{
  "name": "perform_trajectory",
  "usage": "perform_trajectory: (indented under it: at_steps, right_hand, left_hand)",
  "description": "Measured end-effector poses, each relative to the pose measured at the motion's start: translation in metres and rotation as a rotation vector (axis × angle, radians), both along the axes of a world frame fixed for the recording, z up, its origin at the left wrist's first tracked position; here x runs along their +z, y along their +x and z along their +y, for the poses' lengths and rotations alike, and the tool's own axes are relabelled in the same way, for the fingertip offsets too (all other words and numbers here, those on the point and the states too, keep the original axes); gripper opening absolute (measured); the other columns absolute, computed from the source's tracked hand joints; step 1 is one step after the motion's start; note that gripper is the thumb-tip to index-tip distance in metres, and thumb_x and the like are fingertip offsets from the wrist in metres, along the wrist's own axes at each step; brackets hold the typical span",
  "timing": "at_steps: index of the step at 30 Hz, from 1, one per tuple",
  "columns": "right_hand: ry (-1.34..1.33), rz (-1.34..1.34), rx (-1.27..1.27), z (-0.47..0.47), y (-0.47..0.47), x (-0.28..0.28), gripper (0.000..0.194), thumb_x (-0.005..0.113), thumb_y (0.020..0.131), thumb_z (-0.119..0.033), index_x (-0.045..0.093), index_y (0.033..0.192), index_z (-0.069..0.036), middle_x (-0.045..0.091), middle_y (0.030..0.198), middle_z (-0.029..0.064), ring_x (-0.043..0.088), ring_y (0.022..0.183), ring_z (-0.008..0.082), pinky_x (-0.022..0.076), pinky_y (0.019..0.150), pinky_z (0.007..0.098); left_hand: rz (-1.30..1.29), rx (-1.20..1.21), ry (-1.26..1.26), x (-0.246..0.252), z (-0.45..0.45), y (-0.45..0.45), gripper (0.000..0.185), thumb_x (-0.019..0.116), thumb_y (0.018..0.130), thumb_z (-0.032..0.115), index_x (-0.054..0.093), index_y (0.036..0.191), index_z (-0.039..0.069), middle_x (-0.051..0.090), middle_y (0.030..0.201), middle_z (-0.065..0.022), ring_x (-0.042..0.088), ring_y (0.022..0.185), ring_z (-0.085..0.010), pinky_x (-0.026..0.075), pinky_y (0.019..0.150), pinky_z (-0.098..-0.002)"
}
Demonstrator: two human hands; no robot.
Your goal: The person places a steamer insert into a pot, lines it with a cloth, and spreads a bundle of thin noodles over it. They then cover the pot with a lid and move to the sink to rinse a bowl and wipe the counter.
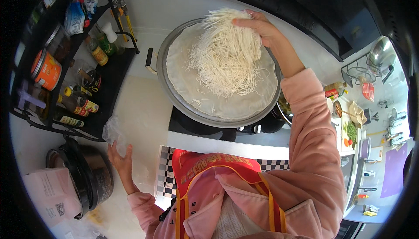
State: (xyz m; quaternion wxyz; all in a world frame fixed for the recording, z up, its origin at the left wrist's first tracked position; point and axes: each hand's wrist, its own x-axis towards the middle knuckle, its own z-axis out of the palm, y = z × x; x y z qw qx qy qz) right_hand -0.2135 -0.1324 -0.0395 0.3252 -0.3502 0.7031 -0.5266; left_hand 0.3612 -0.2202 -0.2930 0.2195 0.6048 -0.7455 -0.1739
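A mass of thin pale noodles point(226, 62) is heaped in a wide round metal steamer point(160, 75) lined with off-white cloth point(183, 91). At the far right of the heap, my right hand point(258, 24) grips a bunch of the noodles. Some loose strands lie on the cloth near the steamer's front. My left hand point(121, 160) is out to the left over the pale counter, fingers spread, its fingertips at a crumpled clear plastic bag point(114, 129). Whether those fingers pinch the bag cannot be made out.
A black rack point(122, 65) with sauce bottles and jars stands at the left. Nearer me is a dark pot-like appliance point(98, 173) beside a pink box point(52, 193). The steamer rests over a black cooktop point(196, 126). A range hood point(294, 6) overhangs the back.
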Motion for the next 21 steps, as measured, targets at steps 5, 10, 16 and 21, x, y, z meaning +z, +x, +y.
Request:
perform_trajectory:
  at_steps: [5,10,16,21]
  right_hand:
    - [-0.061,-0.204,0.014,-0.006,-0.017,-0.010,0.065,0.088,0.077,-0.019,0.055,0.127,0.007,0.068,0.109,0.0197,0.070,0.095,0.0244,0.0589,0.080,0.0349]
    - [0.033,-0.138,0.049,0.006,-0.041,-0.023,0.062,0.084,0.083,-0.022,0.055,0.131,0.003,0.068,0.112,0.0143,0.068,0.099,0.0195,0.0572,0.084,0.0313]
    - [0.324,0.031,-0.037,0.037,-0.055,-0.026,0.068,0.080,0.082,-0.049,0.062,0.123,0.003,0.067,0.111,0.0118,0.066,0.100,0.0188,0.0553,0.082,0.0297]
    - [0.616,0.241,0.038,0.053,-0.036,-0.028,0.086,0.070,0.074,-0.077,0.069,0.111,0.000,0.069,0.099,0.0088,0.066,0.091,0.0166,0.0534,0.076,0.0288]
  left_hand:
    - [0.174,-0.024,-0.121,0.010,-0.002,-0.006,0.049,0.074,0.090,0.028,0.060,0.131,0.004,0.047,0.145,-0.0235,0.043,0.134,-0.0397,0.034,0.111,-0.0464]
    - [0.264,-0.068,-0.174,0.016,-0.005,-0.010,0.041,0.070,0.094,0.021,0.061,0.128,0.001,0.051,0.140,-0.0226,0.049,0.130,-0.0381,0.038,0.108,-0.0453]
    - [0.330,-0.058,-0.149,0.026,-0.003,-0.025,0.035,0.066,0.096,0.016,0.061,0.126,-0.002,0.055,0.135,-0.0177,0.054,0.124,-0.0308,0.043,0.103,-0.0397]
    - [0.598,-0.212,-0.113,0.069,-0.013,-0.066,0.030,0.064,0.097,0.012,0.062,0.124,-0.001,0.059,0.123,-0.0134,0.059,0.114,-0.0221,0.044,0.101,-0.0330]
